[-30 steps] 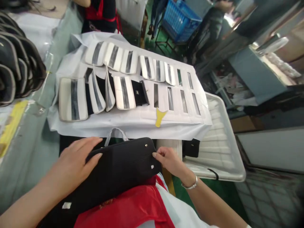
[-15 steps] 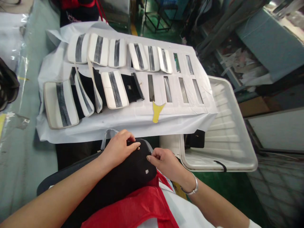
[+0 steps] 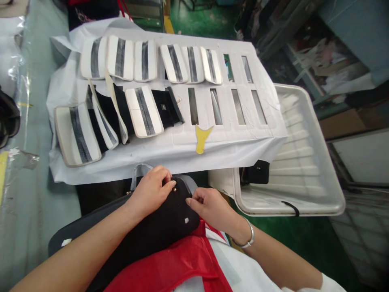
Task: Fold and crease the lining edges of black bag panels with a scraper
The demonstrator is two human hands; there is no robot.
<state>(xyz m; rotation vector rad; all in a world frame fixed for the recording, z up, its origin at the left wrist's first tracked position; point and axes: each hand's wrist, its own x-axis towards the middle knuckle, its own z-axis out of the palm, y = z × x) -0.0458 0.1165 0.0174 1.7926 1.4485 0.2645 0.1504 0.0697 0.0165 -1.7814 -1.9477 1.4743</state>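
Observation:
A black bag (image 3: 146, 231) with rounded corners lies across my lap, against a red apron. Curled over its far edge, my left hand (image 3: 153, 188) grips it, the thumb beside a small gold stud (image 3: 174, 189). My right hand (image 3: 206, 205) has thumb and fingers pinched together at the bag's right edge; the fingertips are partly hidden. Small white patches (image 3: 186, 220) show on the black surface. Behind my left hand a grey strap loop (image 3: 138, 172) sticks up.
Ahead stands a white-covered board (image 3: 170, 148) with slots, several white-and-grey flap pieces (image 3: 144, 111) and a yellow Y-shaped piece (image 3: 202, 138). To the right, a white plastic bin (image 3: 319, 162) holds a black item (image 3: 258, 172). A grey-green table edge (image 3: 42, 121) runs along the left.
The view has shifted slightly, so the board and bin sit a little higher and the bin further right. Both hands keep nearly the same place on the bag.

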